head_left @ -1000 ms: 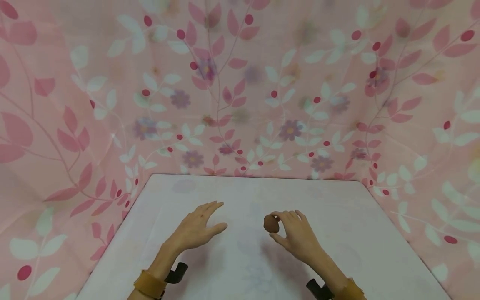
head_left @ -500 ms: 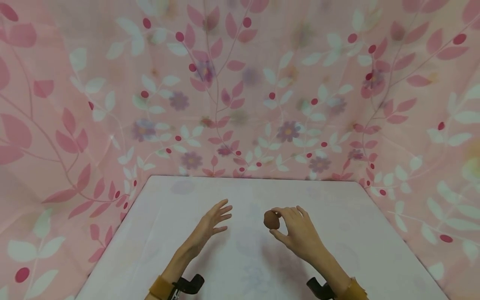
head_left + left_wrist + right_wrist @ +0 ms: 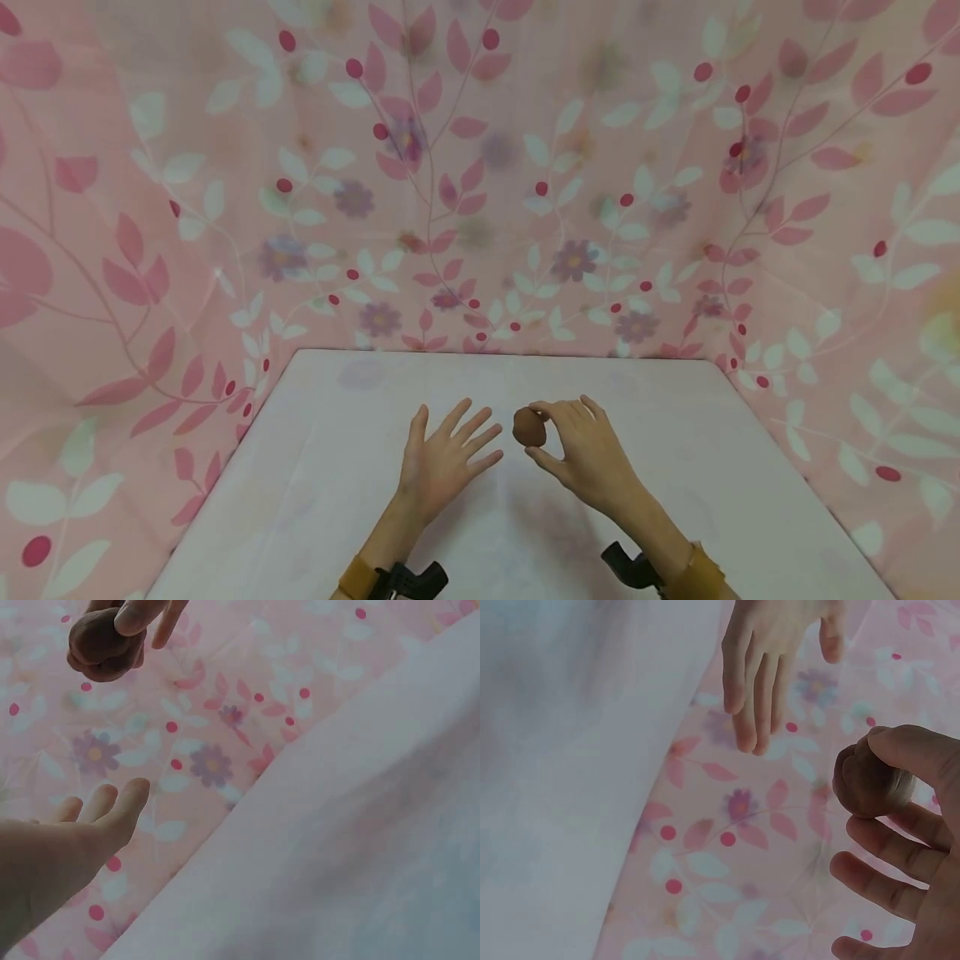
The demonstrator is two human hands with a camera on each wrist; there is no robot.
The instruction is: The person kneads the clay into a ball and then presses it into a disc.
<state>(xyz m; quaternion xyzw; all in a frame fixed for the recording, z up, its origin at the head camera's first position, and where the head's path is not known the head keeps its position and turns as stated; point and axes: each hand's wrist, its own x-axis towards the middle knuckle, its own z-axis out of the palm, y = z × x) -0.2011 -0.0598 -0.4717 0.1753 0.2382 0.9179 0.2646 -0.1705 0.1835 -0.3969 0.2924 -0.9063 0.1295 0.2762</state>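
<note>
A round brown lump is pinched between the thumb and fingers of the right hand, held up above the white table. Left of it, the left hand is spread with its palm turned up and holds nothing; a small gap separates its fingertips from the lump. In the right wrist view the lump shows creases on its surface, and the other fingers of the right hand stand apart. The left wrist view shows the lump beyond the left fingers.
A white-covered table lies under both hands. Pink floral cloth hangs behind it and at both sides. Each wrist wears a yellowish band with a black camera mount.
The left hand has turned from palm down to palm up, spread its fingers and moved right, closer to the lump. The right hand has shifted slightly left and up, still pinching the lump.
</note>
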